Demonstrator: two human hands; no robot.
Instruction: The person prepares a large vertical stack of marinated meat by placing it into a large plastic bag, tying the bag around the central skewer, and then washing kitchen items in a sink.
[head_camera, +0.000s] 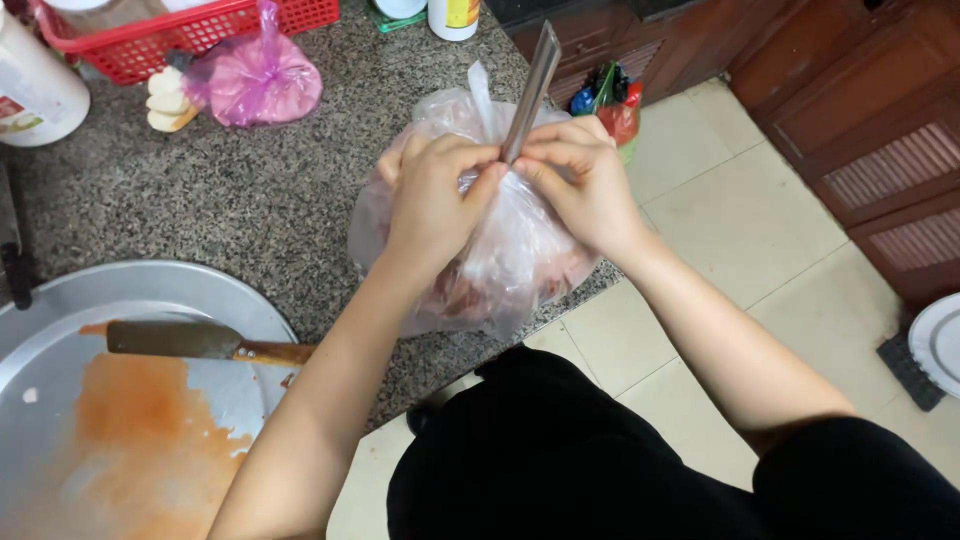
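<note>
A clear plastic bag (520, 250) with reddish contents sits at the edge of the speckled granite counter (250, 190). Both hands pinch its gathered neck. My left hand (435, 205) grips the bunched plastic from the left. My right hand (585, 180) holds the plastic from the right, fingers closed. A thin grey metal strip (532, 88) rises from between my two hands, slanting up and to the right; which hand holds it is unclear.
A round metal tray (150, 300) smeared with orange sauce lies at the lower left, with a wooden-handled cleaver (190, 340) on it. A tied pink bag (255, 80), a red basket (180, 35) and white bottles stand at the back. Wooden cabinets (860, 130) flank the tiled floor.
</note>
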